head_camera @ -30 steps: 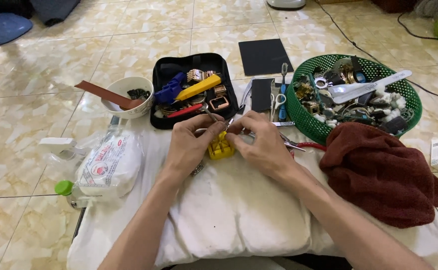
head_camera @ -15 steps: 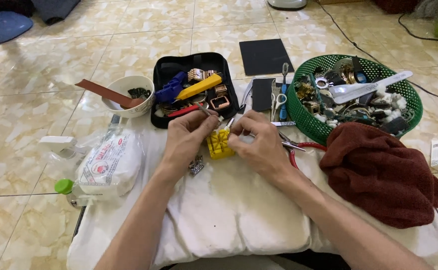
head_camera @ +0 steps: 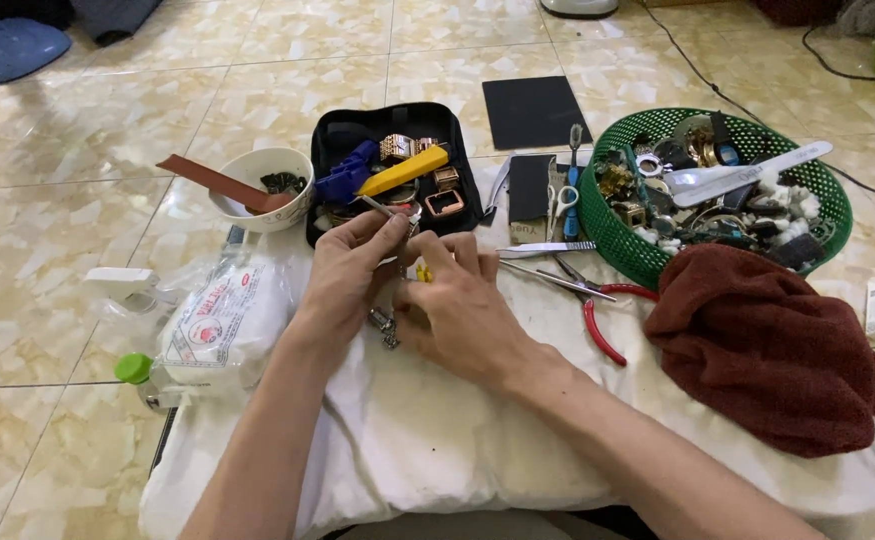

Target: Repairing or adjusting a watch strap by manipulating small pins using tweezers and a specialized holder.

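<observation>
My left hand (head_camera: 349,272) and my right hand (head_camera: 460,305) meet over a white padded cloth (head_camera: 437,440). The left hand's fingers pinch a thin metal tool (head_camera: 382,209) that points up toward the black case. A metal watch bracelet (head_camera: 385,325) hangs below the left hand. The right hand covers a small yellow block (head_camera: 423,272), of which only a corner shows. What the right fingers grip is hidden.
An open black case (head_camera: 394,170) with blue and yellow tools lies just beyond the hands. A white bowl (head_camera: 262,187) stands at the left, a plastic bag (head_camera: 219,320) beside it. At the right are red-handled pliers (head_camera: 597,315), a green basket (head_camera: 717,190) and a brown towel (head_camera: 777,345).
Both hands have shifted together over the yellow block, which is now almost fully covered. The bracelet now hangs below my left hand.
</observation>
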